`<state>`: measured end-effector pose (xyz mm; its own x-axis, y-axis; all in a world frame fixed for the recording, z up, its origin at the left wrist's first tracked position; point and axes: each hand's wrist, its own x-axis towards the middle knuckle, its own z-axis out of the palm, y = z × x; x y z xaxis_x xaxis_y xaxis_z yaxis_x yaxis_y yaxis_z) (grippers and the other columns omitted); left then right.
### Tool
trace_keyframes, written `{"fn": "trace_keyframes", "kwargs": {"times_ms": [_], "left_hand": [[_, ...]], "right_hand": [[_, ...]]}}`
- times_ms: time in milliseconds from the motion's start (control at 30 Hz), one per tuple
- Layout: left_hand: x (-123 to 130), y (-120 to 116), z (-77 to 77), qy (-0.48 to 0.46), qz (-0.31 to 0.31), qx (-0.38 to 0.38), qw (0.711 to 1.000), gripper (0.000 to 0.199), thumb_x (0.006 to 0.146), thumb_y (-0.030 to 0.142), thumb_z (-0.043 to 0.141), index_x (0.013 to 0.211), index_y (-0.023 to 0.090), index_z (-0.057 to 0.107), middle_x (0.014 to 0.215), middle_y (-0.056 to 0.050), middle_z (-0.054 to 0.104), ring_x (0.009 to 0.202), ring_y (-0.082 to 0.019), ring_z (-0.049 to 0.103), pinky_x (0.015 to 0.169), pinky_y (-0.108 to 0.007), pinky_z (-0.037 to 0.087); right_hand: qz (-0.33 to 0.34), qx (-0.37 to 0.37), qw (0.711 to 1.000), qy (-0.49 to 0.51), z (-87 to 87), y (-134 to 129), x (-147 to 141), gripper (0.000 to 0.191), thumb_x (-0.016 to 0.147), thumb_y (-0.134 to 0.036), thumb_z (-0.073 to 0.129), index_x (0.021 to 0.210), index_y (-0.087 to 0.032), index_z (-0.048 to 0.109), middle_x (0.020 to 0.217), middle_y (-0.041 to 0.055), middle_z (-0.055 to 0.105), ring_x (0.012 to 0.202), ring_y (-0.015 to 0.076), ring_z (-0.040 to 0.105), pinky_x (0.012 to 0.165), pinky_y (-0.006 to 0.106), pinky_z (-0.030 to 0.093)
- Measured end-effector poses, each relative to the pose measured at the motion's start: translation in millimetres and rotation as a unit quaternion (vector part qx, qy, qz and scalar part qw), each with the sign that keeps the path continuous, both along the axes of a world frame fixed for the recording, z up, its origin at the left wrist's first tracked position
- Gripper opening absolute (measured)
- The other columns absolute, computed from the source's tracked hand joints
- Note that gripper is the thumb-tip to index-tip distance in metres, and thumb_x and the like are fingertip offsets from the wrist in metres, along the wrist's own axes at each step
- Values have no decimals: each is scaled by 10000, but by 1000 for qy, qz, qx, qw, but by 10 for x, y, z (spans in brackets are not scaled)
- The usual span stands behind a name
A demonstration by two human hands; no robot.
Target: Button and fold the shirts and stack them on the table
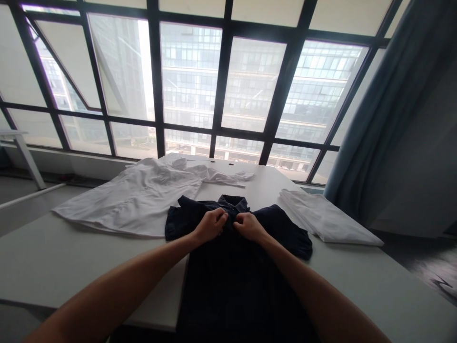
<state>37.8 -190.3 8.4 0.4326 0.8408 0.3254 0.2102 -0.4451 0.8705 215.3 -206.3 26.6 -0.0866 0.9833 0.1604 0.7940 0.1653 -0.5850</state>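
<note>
Here | left hand (pixel 210 226) and right hand (pixel 249 226) curled nearly shut, gripping a navy shirt (pixel 235 286) just below its collar (pixel 232 204) | shirt spread flat on the tabletop (pixel 71 257), beside a rumpled white shirt (pixel 135 197)

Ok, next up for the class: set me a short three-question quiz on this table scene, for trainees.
1. True or false: the left hand and right hand both grip the navy shirt near its collar.
2. Which garment lies spread beside the navy shirt, on the person's left? A: a red jacket. B: the white shirt.
3. Fill the gap: the folded white garment lies on the ____ side of the table.

Key: 1 true; 2 B; 3 right.
</note>
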Motion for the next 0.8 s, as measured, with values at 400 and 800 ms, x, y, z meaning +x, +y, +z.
{"fn": "trace_keyframes", "kwargs": {"times_ms": [400,800], "left_hand": [[-611,450,105,448,212,157,854,563,895,448,608,1341,110,544,1370,-209,564,1283,-359,500,1037,-469,397],[-857,285,717,255,189,238,918,236,795,263,636,1008,197,711,1053,-80,704,1001,-259,643,933,-355,480]], "right_hand": [[-208,-80,948,-228,135,224,1217,525,778,-473,696,1187,-146,665,1263,180,630,1099,303,635,864,343,494],[-159,-150,975,50,239,152,1542,290,694,-362,795,825,-159,635,672,40,620,630,187,610,564,298,497]]}}
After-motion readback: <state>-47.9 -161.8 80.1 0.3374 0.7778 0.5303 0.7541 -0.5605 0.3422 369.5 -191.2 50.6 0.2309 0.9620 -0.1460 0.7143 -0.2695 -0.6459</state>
